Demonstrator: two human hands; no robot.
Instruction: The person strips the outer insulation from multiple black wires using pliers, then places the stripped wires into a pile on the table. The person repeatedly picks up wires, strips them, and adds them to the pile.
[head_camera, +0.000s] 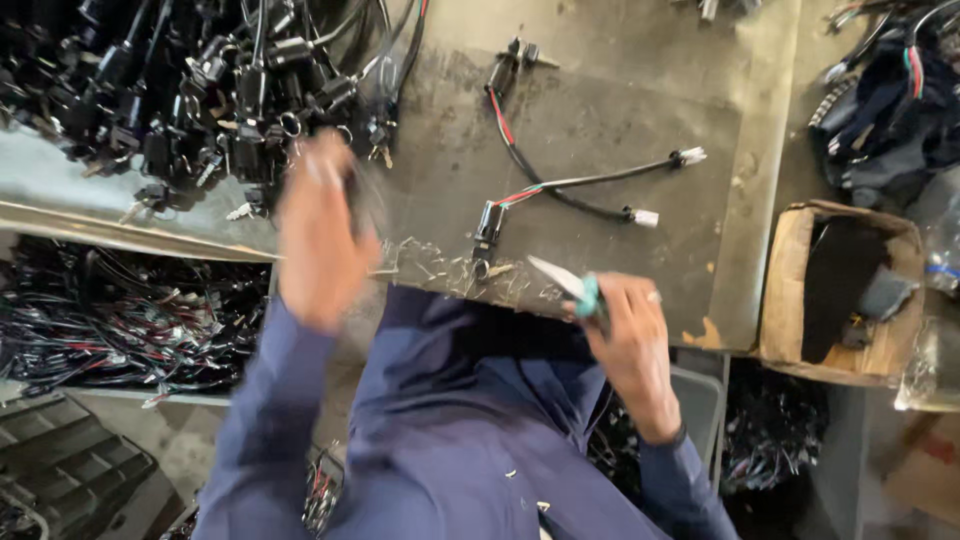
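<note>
1. The right hand (628, 345) is closed around a pair of cutters (575, 287) with teal grips. The blades point up and left, over the near edge of the grey surface (600, 120).
2. The left hand (318, 232) is blurred. It appears curled around a dark part (366, 196), though the grip cannot be confirmed. It sits just below the heap of black switch assemblies (200, 90).
3. Judgement: the cutters call for a firm hold, blades kept clear of the other hand, and each part laid flat on the surface beside the cutters before any cut.
4. A wired switch unit (488, 232) lies just left of the cutters, near the surface edge. It has a black body and red, green and black leads running up and right to two white plugs (668, 185).
5. Clear cut scraps (440, 265) lie strewn left of the cutters.
6. A worn cardboard box (835, 290) stands to the right of the cutters.
</note>
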